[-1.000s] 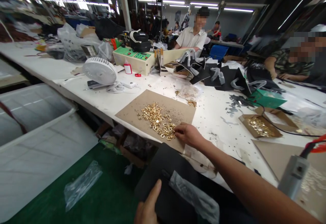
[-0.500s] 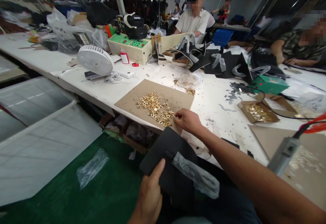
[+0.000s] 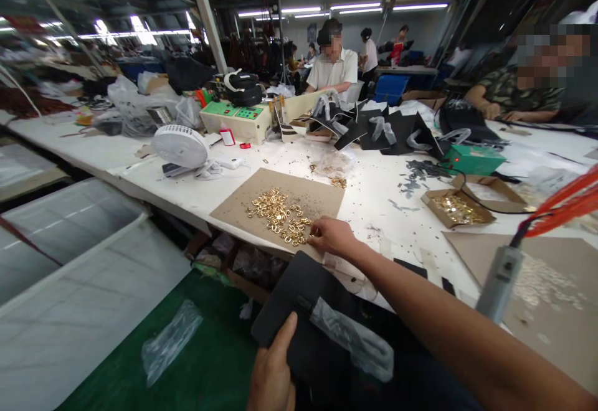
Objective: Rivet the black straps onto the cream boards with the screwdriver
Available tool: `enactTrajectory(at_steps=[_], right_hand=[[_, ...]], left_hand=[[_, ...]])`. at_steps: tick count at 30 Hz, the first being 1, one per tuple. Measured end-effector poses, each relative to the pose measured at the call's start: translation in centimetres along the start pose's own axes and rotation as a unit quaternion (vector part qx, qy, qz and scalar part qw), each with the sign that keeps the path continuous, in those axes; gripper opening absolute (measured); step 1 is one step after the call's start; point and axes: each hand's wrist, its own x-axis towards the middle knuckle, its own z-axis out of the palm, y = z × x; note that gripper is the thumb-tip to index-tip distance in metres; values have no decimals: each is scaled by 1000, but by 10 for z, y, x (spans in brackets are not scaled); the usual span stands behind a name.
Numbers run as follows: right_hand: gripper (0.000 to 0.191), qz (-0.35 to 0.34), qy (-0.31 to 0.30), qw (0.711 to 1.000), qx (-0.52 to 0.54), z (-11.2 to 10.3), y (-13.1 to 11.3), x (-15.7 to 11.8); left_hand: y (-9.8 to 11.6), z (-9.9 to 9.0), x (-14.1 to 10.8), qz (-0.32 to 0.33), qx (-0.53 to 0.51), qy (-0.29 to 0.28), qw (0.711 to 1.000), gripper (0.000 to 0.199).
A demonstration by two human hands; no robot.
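Observation:
My left hand (image 3: 273,367) at the bottom of the view grips a black bag panel (image 3: 296,311), which has a clear plastic wrap (image 3: 350,347) over part of it. My right hand (image 3: 331,238) reaches over the white worktable (image 3: 383,212), its fingertips at the edge of a heap of gold metal rings and buckles (image 3: 275,215). The heap lies on a brown cardboard sheet (image 3: 299,196). Whether those fingers pinch a ring is hidden.
A tray of gold pieces (image 3: 455,208) and a cardboard sheet of pale pieces (image 3: 546,286) lie to the right. Black bag panels (image 3: 392,131) and a white fan (image 3: 180,146) stand beyond. A grey bin (image 3: 70,243) is at left. A co-worker (image 3: 518,96) sits at right.
The whole view has shifted as my head moved. My right hand stays at the edge of the gold heap, and my left hand keeps its grip on the black panel.

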Motion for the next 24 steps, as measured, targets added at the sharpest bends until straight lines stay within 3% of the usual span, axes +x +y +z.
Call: enactTrajectory(at_steps=[5,8,10,12,14,17,20,24], right_hand=[[15,12,-11,1000,1,0,0,7],[17,24,-3,1000,8,-6,10,-2],[21,39,13,996,82,-15,18,-18],[26,58,44,969,234,-27,21,-44],[31,67,75,914,393,-42,15,-76],[29,30,73,865,496,-57,-7,-123],[16,-52,67,879,470,-58,-28,-153],[13,-116,126,908,381,-50,-30,-172]], left_hand=[[0,-2,-5,19,-1,-18,1000,34],[2,1,-8,33,-7,-38,999,34],[2,5,-9,39,-3,-46,998,34],[1,7,-9,43,4,-56,998,34],[-2,9,-8,56,29,-67,996,35],[-8,12,-8,111,116,-74,984,38],[-14,17,-12,174,216,-71,958,43],[-23,23,-19,209,274,-85,935,46]])
